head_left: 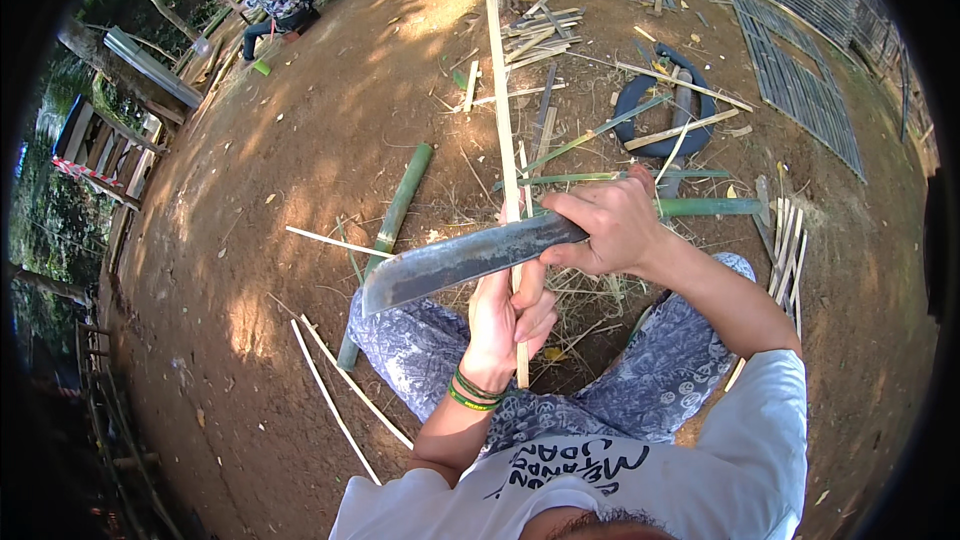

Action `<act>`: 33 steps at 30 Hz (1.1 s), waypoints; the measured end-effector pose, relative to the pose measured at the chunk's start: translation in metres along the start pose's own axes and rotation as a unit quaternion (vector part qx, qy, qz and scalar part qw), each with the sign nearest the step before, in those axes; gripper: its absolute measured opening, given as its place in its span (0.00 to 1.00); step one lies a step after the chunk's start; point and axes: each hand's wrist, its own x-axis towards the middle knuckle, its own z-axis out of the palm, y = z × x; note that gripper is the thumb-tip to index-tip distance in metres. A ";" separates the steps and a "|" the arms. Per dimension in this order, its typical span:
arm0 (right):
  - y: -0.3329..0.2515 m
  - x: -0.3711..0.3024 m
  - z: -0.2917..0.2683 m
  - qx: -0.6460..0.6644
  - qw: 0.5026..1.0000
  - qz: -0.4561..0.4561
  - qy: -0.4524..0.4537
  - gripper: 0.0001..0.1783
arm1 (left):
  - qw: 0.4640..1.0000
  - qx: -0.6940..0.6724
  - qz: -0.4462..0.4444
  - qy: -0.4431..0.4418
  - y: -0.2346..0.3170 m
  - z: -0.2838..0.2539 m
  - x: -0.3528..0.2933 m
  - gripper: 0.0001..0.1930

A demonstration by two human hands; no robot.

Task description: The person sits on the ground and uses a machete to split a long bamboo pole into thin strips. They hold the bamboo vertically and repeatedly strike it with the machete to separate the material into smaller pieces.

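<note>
Fingers of the right hand (607,226) clench a knife (460,262) across a strip (508,140) held just below by those of the left hand (500,322), which a slipping knife could cut.

Bright daylight is dappling the ground (250,240) left of the right hand (605,225) with sun patches and soft shadows. Below the grip, the sleeve (765,395) is gleaming near-white; beside it, the knife (470,258) is reflecting dully. Farthest out, fisheye distortion is bending edges into a black rim.
</note>
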 end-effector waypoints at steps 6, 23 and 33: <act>0.019 0.003 -0.007 -0.030 0.999 0.027 0.032 0.34 | 0.996 0.082 -0.011 0.015 -0.002 0.006 -0.016 0.22; 0.006 0.000 -0.004 -0.028 0.999 -0.045 0.005 0.34 | 0.981 0.192 0.000 0.019 -0.003 0.000 -0.022 0.28; 0.006 0.004 -0.005 -0.031 0.999 -0.036 0.013 0.34 | 0.973 0.232 0.007 0.021 -0.005 -0.013 -0.021 0.22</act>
